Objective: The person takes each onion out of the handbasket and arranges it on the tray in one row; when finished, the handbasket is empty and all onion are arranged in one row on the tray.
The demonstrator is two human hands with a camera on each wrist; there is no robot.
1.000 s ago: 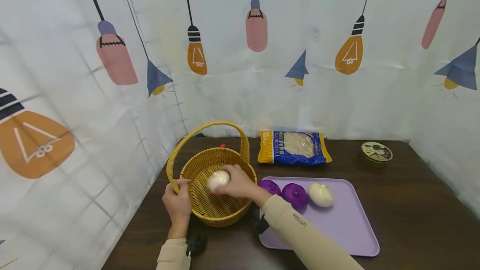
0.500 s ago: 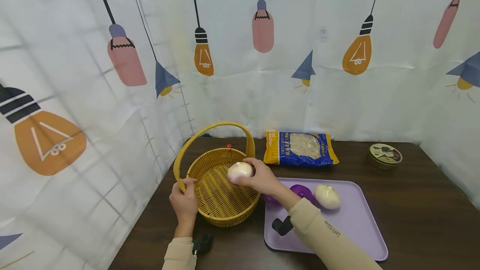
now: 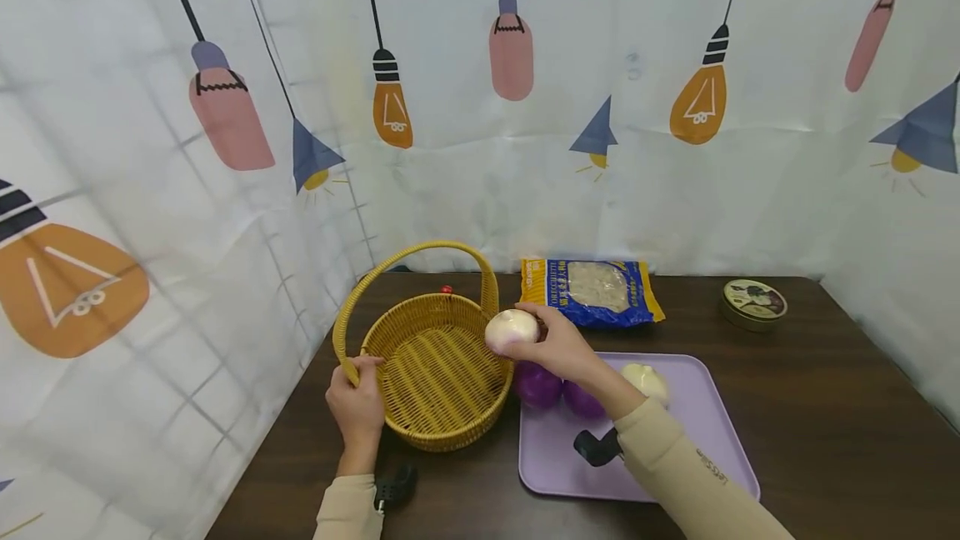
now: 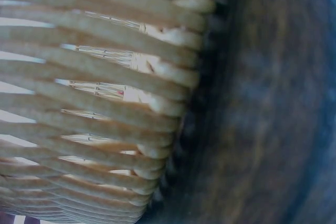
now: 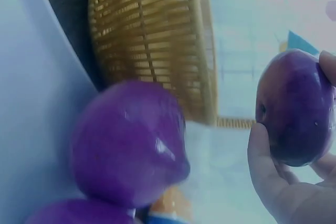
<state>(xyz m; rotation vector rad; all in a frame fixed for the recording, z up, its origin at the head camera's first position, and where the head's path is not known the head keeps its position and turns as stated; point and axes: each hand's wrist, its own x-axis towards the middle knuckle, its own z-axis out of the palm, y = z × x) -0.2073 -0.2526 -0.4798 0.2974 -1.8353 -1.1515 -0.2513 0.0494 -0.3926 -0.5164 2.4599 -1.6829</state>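
My left hand [image 3: 356, 398] grips the yellow wicker basket [image 3: 442, 442] where the arched handle meets its left rim. The left wrist view shows the basket's weave [image 4: 105, 82] up close; that hand is out of sight there. My right hand [image 3: 566, 348] holds a round, turnip-like vegetable [image 3: 512, 332] in the air, just right of the basket's rim. Its upper side looks white in the head view, while the side facing the right wrist camera is deep purple [image 5: 299, 108]. Below this hand, two purple vegetables [image 5: 126, 145] lie at the tray's left, partly hidden by it.
A lilac tray [image 3: 705, 440] stands right of the basket and bears a cream-white vegetable [image 3: 647, 382] too. Behind it lie a blue-and-yellow pasta bag [image 3: 600, 294] and a round tin [image 3: 753, 304]. A small red item [image 3: 447, 290] shows behind the basket.
My right hand has lifted away from inside the basket and moved right, carrying the turnip-like vegetable past the rim. The left hand keeps its hold on the basket.
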